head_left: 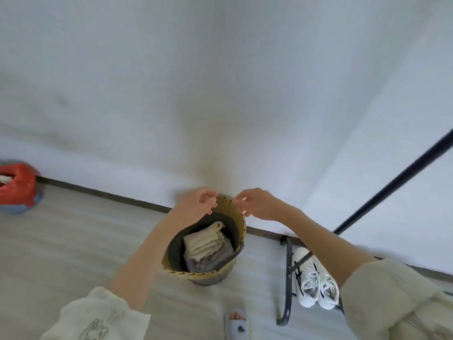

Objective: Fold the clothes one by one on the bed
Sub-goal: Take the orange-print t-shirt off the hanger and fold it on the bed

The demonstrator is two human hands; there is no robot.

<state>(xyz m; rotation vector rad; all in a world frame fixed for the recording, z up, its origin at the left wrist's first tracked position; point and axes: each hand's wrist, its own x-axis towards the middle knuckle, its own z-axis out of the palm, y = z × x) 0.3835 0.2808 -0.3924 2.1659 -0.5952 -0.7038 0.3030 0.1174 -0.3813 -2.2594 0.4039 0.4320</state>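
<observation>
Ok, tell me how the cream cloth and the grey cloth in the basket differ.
The cream cloth lies on top, in full view; the grey cloth sits beneath it, partly covered. The cream cloth is light and shows ribbed folds; the grey cloth is darker and its folds look looser at the near edge. Both are folded and lie inside the woven basket, whose far rim the left hand and right hand are at.

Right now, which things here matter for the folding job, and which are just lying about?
For the job:
- woven basket
- folded cream cloth and grey cloth inside it
- left hand and right hand, at its far rim

Lying about:
- white sneakers on a black rack
- red bag
- slipper
</observation>
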